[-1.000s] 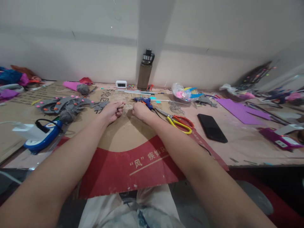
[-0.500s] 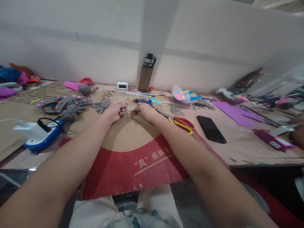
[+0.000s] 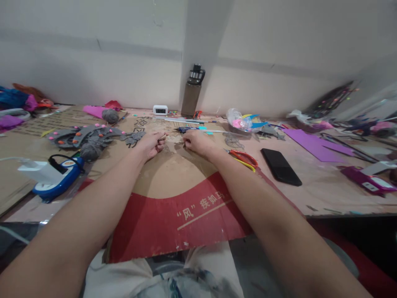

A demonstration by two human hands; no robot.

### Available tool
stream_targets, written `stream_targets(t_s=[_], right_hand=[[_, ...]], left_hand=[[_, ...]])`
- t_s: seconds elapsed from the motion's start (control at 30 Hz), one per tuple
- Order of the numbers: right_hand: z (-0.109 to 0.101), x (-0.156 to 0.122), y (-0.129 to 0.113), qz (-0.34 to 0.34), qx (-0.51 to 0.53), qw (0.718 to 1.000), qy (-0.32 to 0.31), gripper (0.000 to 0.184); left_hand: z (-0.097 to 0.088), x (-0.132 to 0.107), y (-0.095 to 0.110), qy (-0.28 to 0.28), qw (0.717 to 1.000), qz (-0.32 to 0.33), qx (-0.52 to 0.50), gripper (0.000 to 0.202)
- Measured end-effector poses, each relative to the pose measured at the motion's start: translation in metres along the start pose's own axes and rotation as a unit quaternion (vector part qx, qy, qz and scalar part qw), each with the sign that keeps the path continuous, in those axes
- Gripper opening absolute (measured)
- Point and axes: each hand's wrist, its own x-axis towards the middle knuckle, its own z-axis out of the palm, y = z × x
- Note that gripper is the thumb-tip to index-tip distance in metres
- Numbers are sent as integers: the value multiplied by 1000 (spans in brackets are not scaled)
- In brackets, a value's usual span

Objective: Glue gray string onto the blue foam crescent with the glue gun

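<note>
Both my arms reach out over a brown and red cardboard sheet (image 3: pixel 173 207) on the table. My left hand (image 3: pixel 151 143) is curled, with its fingers pinched on a small pale piece I cannot make out. My right hand (image 3: pixel 196 142) rests knuckles-up just to its right, fingers curled down against the cardboard; what they hold, if anything, is hidden. A blue glue gun (image 3: pixel 185 129) lies just beyond my right hand. Red and yellow scissors (image 3: pixel 244 159) lie beside my right forearm.
A black phone (image 3: pixel 281 166) lies right of the scissors. Grey felt pieces with pink dots (image 3: pixel 83 136) and yarn balls (image 3: pixel 110 116) sit at left, near a blue and white device (image 3: pixel 52 178). A bottle (image 3: pixel 192 91), small clock (image 3: pixel 160 109), purple sheets (image 3: pixel 313 142) and a plastic bag (image 3: pixel 238 121) line the back.
My right hand has shifted slightly right and off the glue gun, which now lies beyond it. The view has swung a little; my left hand stays pinched in place.
</note>
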Motion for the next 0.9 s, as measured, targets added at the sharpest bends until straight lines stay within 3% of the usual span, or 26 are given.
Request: stream_targets(t_s=[0.33,0.5,0.53,0.63,0.77,0.9], right_hand=[[-26,-4,-3,100,-25,995,17,20],[-58,-9,3,164,-38,966,196,25],[-62,-10,3,163,-16,965,204,25],[-61,-9,-9,129,58,975,170,25],[-44,-3,-34,76,107,986,106,22],[-33,-1,-46,80,147,982,83,21]], left_hand=[[6,-2,0,33,999,8,-11,13],[5,0,-1,29,999,18,-7,22],[5,0,-1,29,999,12,-10,26],[10,-2,-1,17,1000,-8,-22,33],[23,-7,-7,-31,1000,2,4,25],[32,-11,-14,-82,996,29,17,21]])
